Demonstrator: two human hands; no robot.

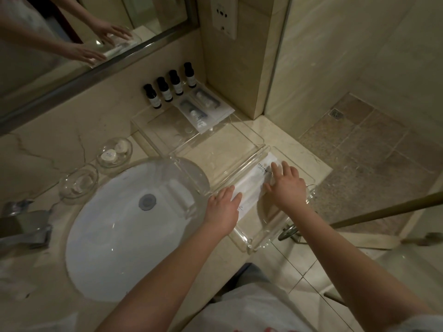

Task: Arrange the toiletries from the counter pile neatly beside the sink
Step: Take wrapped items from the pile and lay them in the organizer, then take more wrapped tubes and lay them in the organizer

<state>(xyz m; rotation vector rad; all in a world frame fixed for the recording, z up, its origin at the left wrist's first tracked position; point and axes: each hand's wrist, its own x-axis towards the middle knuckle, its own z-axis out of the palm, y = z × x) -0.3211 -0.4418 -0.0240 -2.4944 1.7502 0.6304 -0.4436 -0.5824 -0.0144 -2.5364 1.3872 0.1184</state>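
Note:
A clear acrylic tray [242, 240] lies on the counter to the right of the white sink [119, 236]. White toiletry packets [251, 185] lie flat inside it. My left hand [223, 209] rests with straight fingers on the near end of the packets. My right hand [286, 185] presses its spread fingers on the far end. Several dark small bottles [171, 88] stand in a row against the back wall. Two sealed packets [201, 106] lie beside them on a second clear tray [155, 128].
Two glass dishes [115, 152] [79, 180] hold small round items left of the sink's back. The tap [26, 226] is at the far left. A mirror [72, 32] runs along the wall. A shower floor [371, 152] drops away to the right of the counter edge.

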